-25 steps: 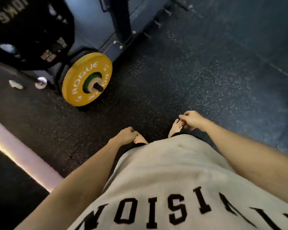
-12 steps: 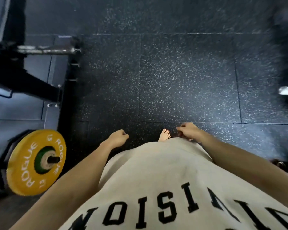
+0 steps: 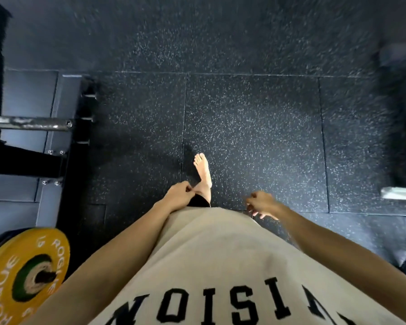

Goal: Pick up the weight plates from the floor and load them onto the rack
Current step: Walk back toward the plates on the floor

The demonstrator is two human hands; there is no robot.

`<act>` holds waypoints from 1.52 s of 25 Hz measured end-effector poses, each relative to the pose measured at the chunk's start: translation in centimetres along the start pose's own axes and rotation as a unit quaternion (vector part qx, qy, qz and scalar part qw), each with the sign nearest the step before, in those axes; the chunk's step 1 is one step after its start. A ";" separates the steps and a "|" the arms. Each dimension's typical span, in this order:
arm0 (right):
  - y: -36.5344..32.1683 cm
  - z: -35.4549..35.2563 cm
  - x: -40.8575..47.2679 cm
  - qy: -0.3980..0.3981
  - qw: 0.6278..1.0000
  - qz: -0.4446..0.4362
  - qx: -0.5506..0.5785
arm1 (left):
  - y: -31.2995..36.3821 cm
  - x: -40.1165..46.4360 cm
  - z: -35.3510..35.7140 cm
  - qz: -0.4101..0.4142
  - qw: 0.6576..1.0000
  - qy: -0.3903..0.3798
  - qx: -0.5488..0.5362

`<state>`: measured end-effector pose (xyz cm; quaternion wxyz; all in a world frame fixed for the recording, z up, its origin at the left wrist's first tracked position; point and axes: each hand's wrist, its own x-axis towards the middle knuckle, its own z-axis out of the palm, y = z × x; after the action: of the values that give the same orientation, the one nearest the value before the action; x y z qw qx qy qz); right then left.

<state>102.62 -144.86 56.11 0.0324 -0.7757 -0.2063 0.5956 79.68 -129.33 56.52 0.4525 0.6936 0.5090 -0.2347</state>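
Where the picture meets its bottom left corner, we see a yellow weight plate (image 3: 21,275) sitting on a peg of the dark rack (image 3: 63,127). It has a green ring in the middle, and the white letters on it say "ROGUE" and the number 15. Part of the plate is cut off by the edge of the picture.

A bare silver bar (image 3: 28,123) sticks out from the rack higher up on the left, with small pegs just beside it. The rack stands along the left edge. To the right of it, the black speckled floor (image 3: 244,125) is wide and open, with thin lines between the mats. At the far right edge we see something dark and blurry, and we cannot tell what it is.

Our left hand (image 3: 178,198) hangs near our leg with its fingers curled in loose, holding nothing. Our right hand (image 3: 261,205) hangs on the other side, a bit blurry, with its fingers partly open and pointing down, and it holds nothing too.

One bare foot (image 3: 203,171) steps on the floor just ahead of the left hand. Our tan shirt (image 3: 220,266) has big black letters on it, upside down to us, and we can read "ISION".
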 end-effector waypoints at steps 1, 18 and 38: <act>-1.5 -1.5 1.3 -0.002 1.000 0.002 -0.004 | 0.7 2.4 -1.9 -0.009 1.000 0.000 -0.004; -36.9 -36.0 22.7 0.065 0.984 -0.091 -0.142 | 15.6 31.6 -36.8 -0.095 0.994 0.008 -0.051; -96.8 -52.4 45.3 0.043 0.931 -0.189 -0.310 | 12.9 54.8 -77.5 -0.226 0.919 0.161 -0.279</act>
<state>133.80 -30.01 58.59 -0.0888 -0.7190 -0.5216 0.4507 101.43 -36.03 55.71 0.4745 0.4340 0.7631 -0.0649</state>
